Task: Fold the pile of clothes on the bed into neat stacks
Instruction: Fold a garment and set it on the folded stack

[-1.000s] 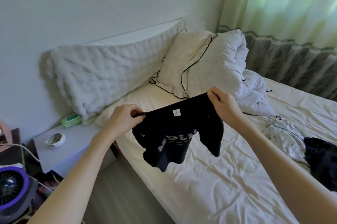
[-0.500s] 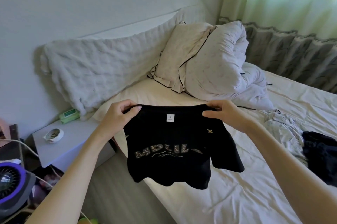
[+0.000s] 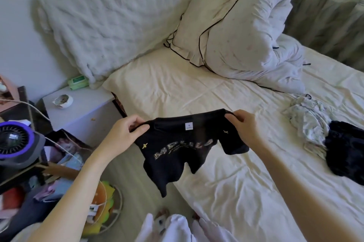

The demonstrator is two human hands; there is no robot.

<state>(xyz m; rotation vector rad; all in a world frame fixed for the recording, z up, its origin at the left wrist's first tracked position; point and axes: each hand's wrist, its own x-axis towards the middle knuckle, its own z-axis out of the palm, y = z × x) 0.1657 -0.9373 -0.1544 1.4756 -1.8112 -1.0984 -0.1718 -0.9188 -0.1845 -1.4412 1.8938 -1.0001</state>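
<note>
Black cotton hangs between my hands: the tee (image 3: pixel 177 153) is in the middle of the frame, held up by its shoulders, its hem dangling over the near edge of the bed (image 3: pixel 226 192) and the strip of floor beside it. My left hand (image 3: pixel 124 135) pinches one shoulder seam, thumb on top and fingers curled underneath; my right hand (image 3: pixel 243 126) grips the other shoulder the same way, fingers closed on the cloth. The neck label and the printed lettering face me, and the body sags crookedly, one sleeve drooping lower right of the print. I judge this to be the spreading step for this one garment: it is picked up and opened, but not yet laid flat or folded. At the right edge of the frame the rest of the pile waits, a crumpled pale garment (image 3: pixel 309 123) touching a dark one (image 3: pixel 346 151), both unfolded, so the task looks early. Next I should swing the tee over the open sheet in the centre of the frame, lower it with the print facing down and keep the shoulders taut so it lands without creases. Then the sleeves can go in. The hem worries me most, since it may bunch under as it lands.
</note>
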